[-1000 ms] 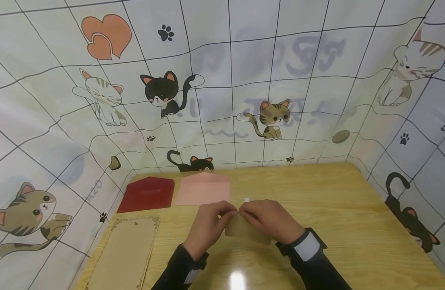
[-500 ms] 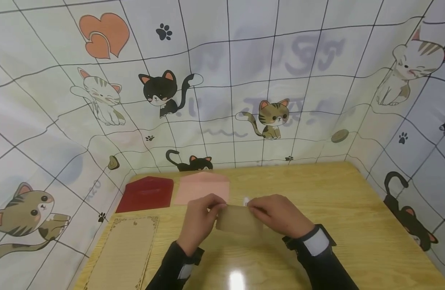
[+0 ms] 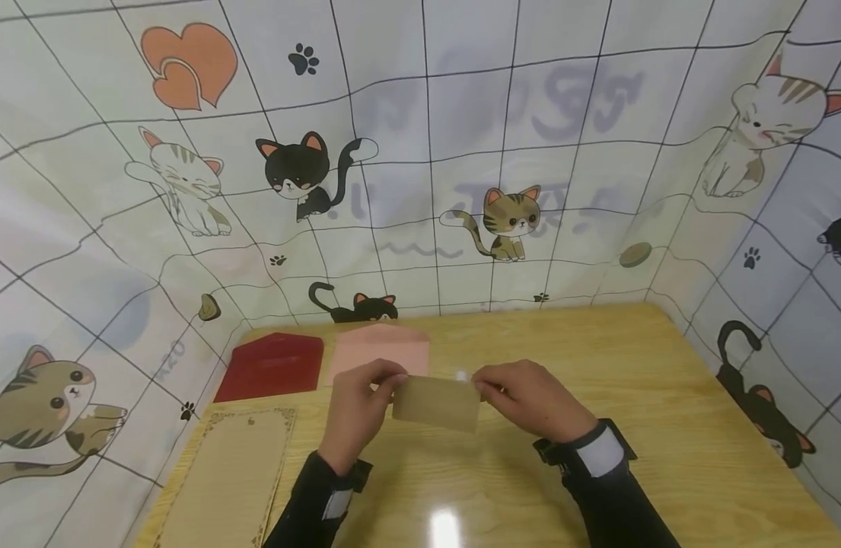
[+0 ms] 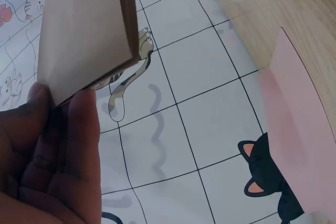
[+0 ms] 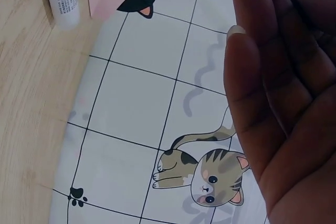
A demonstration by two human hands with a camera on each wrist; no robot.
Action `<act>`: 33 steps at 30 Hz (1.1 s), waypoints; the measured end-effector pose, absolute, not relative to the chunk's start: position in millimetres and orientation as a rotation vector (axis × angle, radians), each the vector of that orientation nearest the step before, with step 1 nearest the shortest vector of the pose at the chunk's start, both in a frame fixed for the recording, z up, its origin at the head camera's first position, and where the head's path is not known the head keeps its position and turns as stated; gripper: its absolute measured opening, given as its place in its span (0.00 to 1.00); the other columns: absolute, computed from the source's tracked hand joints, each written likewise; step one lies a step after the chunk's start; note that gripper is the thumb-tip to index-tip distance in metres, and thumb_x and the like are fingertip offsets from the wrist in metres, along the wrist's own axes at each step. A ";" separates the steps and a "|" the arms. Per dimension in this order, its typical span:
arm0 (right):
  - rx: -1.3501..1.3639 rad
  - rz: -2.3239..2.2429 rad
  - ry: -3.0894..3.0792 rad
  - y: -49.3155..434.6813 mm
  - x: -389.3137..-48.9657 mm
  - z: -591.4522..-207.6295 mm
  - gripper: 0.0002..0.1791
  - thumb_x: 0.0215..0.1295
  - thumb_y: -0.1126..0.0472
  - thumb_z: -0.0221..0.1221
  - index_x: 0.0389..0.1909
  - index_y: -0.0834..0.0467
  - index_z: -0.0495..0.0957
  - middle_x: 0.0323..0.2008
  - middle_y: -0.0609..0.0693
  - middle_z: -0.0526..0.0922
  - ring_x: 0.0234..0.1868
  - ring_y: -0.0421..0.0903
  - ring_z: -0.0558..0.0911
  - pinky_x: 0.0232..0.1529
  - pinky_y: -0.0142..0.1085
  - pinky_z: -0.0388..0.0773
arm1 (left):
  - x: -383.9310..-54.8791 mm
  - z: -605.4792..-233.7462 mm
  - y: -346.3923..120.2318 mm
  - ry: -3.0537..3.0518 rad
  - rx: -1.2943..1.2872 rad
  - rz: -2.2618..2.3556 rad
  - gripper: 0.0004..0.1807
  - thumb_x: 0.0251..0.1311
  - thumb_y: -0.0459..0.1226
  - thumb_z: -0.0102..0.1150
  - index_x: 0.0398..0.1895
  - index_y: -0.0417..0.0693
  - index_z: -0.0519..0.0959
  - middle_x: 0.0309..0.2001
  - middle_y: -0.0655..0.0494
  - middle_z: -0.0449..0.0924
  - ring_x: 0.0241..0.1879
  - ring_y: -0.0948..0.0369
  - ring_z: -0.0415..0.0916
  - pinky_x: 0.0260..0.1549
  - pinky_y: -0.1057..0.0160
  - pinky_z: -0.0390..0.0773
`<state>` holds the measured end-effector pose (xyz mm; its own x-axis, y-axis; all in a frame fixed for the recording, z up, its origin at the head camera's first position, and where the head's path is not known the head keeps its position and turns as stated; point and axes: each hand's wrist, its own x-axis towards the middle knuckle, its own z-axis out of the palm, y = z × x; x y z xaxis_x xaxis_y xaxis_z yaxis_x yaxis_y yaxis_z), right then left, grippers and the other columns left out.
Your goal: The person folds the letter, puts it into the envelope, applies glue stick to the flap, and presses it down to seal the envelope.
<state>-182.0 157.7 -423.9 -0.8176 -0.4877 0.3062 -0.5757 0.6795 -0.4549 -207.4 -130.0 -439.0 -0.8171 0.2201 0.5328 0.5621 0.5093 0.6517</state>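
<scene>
The folded brown paper (image 3: 436, 405) is held above the table (image 3: 632, 396), its long axis going from hand to hand and sinking slightly to the right, while its lower edge hangs free under the grip. The left hand (image 3: 358, 409) and the right hand (image 3: 538, 400) each pinch one upper corner. Beyond the left hand lies the pink envelope (image 3: 382, 348), and from the right hand the wood surface stretches widely to the table's right edge.
</scene>
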 end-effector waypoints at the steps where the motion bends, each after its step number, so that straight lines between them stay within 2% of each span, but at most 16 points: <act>1: 0.859 0.816 -2.737 156.8 -182.4 -424.4 0.08 0.73 0.52 0.54 0.42 0.41 0.82 0.30 0.33 0.81 0.29 0.30 0.75 0.32 0.35 0.78 | -207.6 -439.7 -129.8 -2.377 -0.644 -1.223 0.03 0.60 0.40 0.66 0.34 0.61 0.84 0.30 0.67 0.83 0.30 0.70 0.76 0.27 0.63 0.82; 7: 0.855 0.783 -2.725 151.2 -183.1 -422.2 0.06 0.69 0.52 0.59 0.43 0.41 0.83 0.33 0.33 0.84 0.34 0.28 0.77 0.35 0.37 0.81 | -206.6 -441.5 -123.7 -2.392 -0.720 -1.194 0.03 0.61 0.40 0.65 0.35 0.62 0.84 0.33 0.68 0.83 0.33 0.71 0.76 0.33 0.61 0.83; 11: 0.861 0.727 -2.693 149.2 -183.3 -423.1 0.06 0.66 0.52 0.62 0.41 0.41 0.85 0.35 0.34 0.86 0.34 0.27 0.77 0.36 0.37 0.81 | -202.4 -441.5 -121.2 -2.440 -0.744 -1.237 0.02 0.62 0.45 0.63 0.36 0.65 0.83 0.34 0.70 0.83 0.35 0.72 0.77 0.30 0.63 0.83; 14: 0.849 0.712 -2.684 150.1 -181.2 -423.9 0.05 0.65 0.52 0.64 0.39 0.42 0.86 0.34 0.34 0.86 0.33 0.27 0.77 0.35 0.35 0.81 | -203.3 -442.8 -124.7 -2.516 -0.742 -1.314 0.07 0.66 0.49 0.57 0.42 0.65 0.83 0.37 0.68 0.85 0.37 0.69 0.78 0.32 0.62 0.84; 18: 0.881 0.762 -2.675 151.4 -177.1 -422.4 0.04 0.63 0.54 0.65 0.38 0.43 0.87 0.35 0.34 0.86 0.35 0.27 0.78 0.37 0.36 0.82 | -226.3 -451.2 -139.8 -2.702 -0.558 -1.283 0.17 0.71 0.52 0.51 0.52 0.57 0.80 0.45 0.58 0.85 0.42 0.62 0.80 0.39 0.55 0.84; 22: 0.990 0.754 -2.657 149.5 -177.9 -419.9 0.05 0.63 0.55 0.65 0.37 0.42 0.87 0.33 0.33 0.85 0.34 0.31 0.76 0.36 0.34 0.79 | -267.1 -461.0 -160.1 -2.923 -0.264 -0.950 0.25 0.68 0.52 0.54 0.58 0.43 0.77 0.51 0.47 0.83 0.48 0.52 0.79 0.45 0.45 0.81; 25: 1.062 0.733 -2.656 148.1 -177.3 -418.9 0.05 0.62 0.56 0.66 0.35 0.42 0.88 0.32 0.32 0.84 0.32 0.37 0.74 0.34 0.33 0.75 | -295.0 -471.3 -171.0 -3.080 -0.109 -0.701 0.27 0.65 0.54 0.56 0.48 0.38 0.80 0.43 0.44 0.84 0.40 0.49 0.79 0.39 0.43 0.81; 29: 1.101 0.770 -2.706 146.6 -173.1 -417.7 0.05 0.61 0.57 0.66 0.34 0.41 0.88 0.31 0.32 0.82 0.32 0.39 0.74 0.33 0.32 0.73 | -322.6 -493.4 -180.0 -3.178 0.021 -0.438 0.27 0.62 0.59 0.55 0.26 0.43 0.81 0.28 0.48 0.80 0.27 0.51 0.75 0.29 0.44 0.79; 31: 1.115 0.811 -2.730 146.3 -170.0 -417.4 0.05 0.61 0.57 0.66 0.34 0.41 0.87 0.30 0.32 0.82 0.31 0.38 0.73 0.33 0.32 0.74 | -329.1 -506.2 -183.3 -3.194 0.044 -0.353 0.28 0.60 0.60 0.56 0.25 0.45 0.83 0.30 0.47 0.82 0.29 0.51 0.75 0.29 0.43 0.80; 33: 1.126 0.844 -2.742 146.4 -166.6 -417.0 0.05 0.61 0.57 0.66 0.34 0.41 0.87 0.30 0.32 0.82 0.31 0.36 0.73 0.33 0.32 0.74 | -330.0 -517.6 -186.1 -3.209 0.047 -0.285 0.28 0.58 0.61 0.59 0.29 0.44 0.84 0.35 0.44 0.83 0.34 0.49 0.76 0.31 0.40 0.81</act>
<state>-166.6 146.4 -417.0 -0.7313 -0.6334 0.2529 -0.6660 0.5832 -0.4652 -330.0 -186.1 -517.6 -0.9963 -0.0221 -0.0825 -0.0363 0.9839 0.1750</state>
